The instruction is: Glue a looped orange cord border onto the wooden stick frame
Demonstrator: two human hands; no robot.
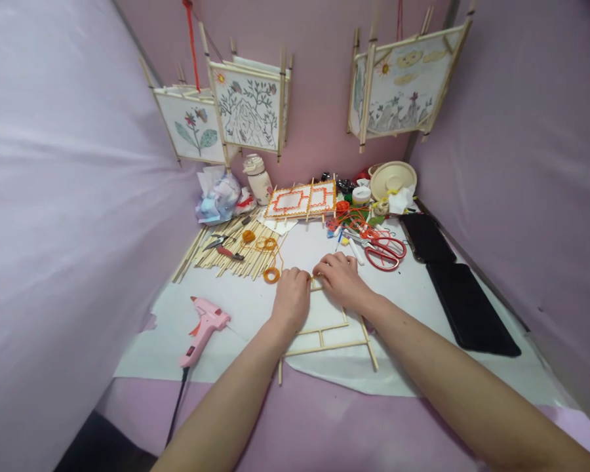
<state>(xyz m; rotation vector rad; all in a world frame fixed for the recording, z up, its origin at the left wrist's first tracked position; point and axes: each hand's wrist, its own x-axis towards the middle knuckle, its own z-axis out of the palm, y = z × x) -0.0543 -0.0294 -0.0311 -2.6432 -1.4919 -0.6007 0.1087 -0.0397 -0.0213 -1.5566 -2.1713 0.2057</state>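
A frame of thin wooden sticks lies flat in front of me, with smaller inner bars joined to it. My left hand is closed on the frame's far end, its fingertips bent over the bar. Opposite it, my right hand pinches the same far end from the right. A bit of orange shows between the hands, and the fingertips are partly hidden. Orange cord lies in loops just left of my left hand.
A pink glue gun lies at left. Behind it are loose sticks with red-handled pliers. Red scissors, tangled cord and two black phone-like slabs are at right. A decorated panel and a bottle stand behind; lanterns hang above.
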